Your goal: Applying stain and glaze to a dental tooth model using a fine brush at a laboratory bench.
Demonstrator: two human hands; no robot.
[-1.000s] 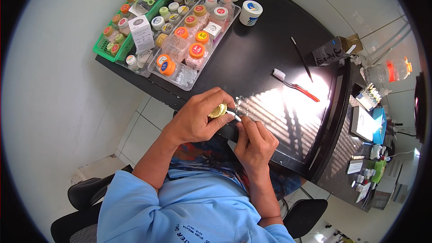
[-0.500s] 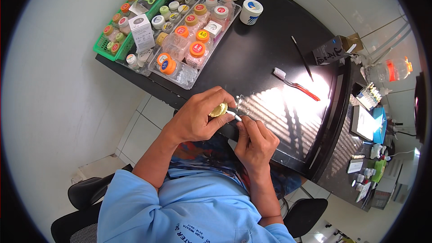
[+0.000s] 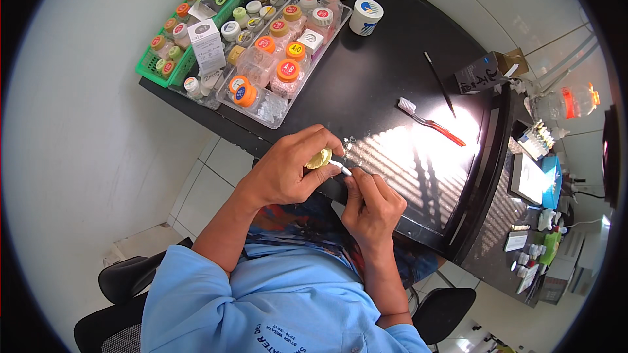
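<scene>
My left hand (image 3: 288,167) is closed around a pale yellow plaster dental cast (image 3: 319,159), held at the desk's front edge. Its palm and fingers hide part of the cast. Just to the right, my right hand (image 3: 374,206) is closed, with thumb and index finger pinched at the end of a small, slim white piece (image 3: 346,171). That piece reaches toward my left thumb tip and the cast; I cannot tell its exact kind or whether it touches the cast. White crumbs (image 3: 350,144) lie on the desk beside my left fingertips.
The black desk (image 3: 366,85) carries a clear tray (image 3: 280,121) of orange-capped jars, a green basket (image 3: 154,77) of bottles, and a white tub (image 3: 366,17). Right of my hands lie a red toothbrush (image 3: 432,124) and a thin dark brush (image 3: 440,85), near a dark box (image 3: 477,75).
</scene>
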